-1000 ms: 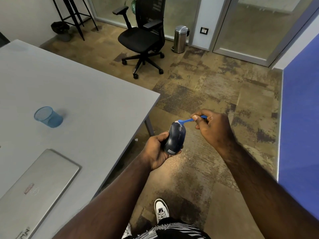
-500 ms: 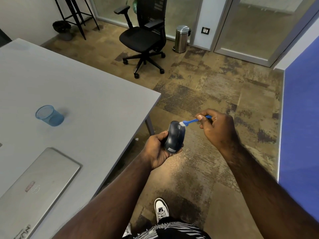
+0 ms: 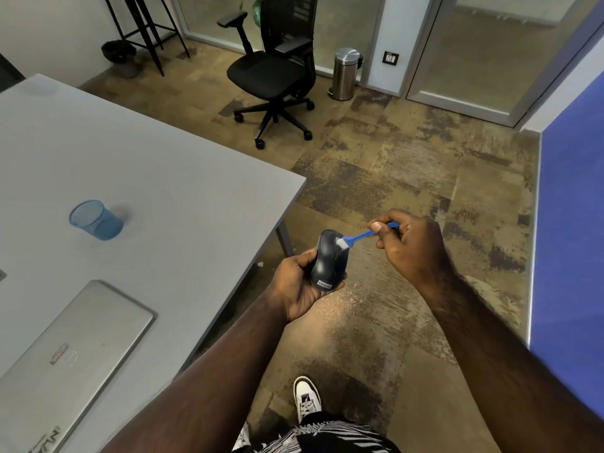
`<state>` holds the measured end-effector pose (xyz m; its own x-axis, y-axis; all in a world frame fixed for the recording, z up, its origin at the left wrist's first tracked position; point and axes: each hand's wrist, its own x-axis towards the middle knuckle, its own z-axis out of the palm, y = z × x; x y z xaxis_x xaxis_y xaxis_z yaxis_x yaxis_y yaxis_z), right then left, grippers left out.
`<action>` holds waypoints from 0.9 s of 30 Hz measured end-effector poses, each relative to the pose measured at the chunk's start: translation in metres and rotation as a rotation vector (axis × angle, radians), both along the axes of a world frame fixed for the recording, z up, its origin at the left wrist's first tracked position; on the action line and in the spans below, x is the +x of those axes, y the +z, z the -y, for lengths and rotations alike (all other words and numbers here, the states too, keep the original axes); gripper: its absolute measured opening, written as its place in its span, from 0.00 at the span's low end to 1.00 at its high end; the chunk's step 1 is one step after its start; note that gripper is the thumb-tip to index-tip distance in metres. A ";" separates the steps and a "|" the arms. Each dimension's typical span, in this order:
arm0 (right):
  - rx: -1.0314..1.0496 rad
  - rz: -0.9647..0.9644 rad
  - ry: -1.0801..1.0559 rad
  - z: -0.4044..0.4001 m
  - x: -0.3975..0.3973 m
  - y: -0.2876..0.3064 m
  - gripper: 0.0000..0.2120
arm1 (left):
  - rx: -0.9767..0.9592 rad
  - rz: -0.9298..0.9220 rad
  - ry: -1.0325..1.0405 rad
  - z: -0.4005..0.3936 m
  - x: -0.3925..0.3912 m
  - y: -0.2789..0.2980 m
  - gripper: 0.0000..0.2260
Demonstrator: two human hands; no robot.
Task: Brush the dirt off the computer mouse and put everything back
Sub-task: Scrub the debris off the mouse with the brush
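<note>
Since a second ago the brush (image 3: 359,237) has slid from the mouse's far tip onto its back, where the white bristles now touch the upper right of the shell. Curled around the mouse (image 3: 327,261) from below and the left, the left hand (image 3: 299,284) holds it tilted in the air, off the table's (image 3: 183,178) corner and above the carpet. Fingers of the right hand (image 3: 408,245) are closed on the blue handle, thumb pressing on top. On the table lie a blue mesh cup (image 3: 95,220) and a closed laptop (image 3: 68,351), well apart from the hands.
</note>
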<state>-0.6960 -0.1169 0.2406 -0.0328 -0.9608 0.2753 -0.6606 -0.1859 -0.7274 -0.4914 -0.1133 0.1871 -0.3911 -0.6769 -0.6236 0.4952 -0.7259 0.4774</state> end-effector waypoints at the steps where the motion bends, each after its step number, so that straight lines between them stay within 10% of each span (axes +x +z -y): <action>1: -0.005 -0.004 0.000 0.000 0.000 -0.001 0.05 | 0.002 -0.005 0.000 0.000 0.000 0.000 0.20; 7: 0.031 -0.005 0.262 -0.015 0.009 -0.003 0.07 | -0.003 -0.009 0.044 0.002 0.001 -0.002 0.20; 27: -0.100 -0.096 0.192 -0.044 0.030 -0.006 0.06 | -0.004 -0.036 0.076 0.005 -0.004 0.005 0.21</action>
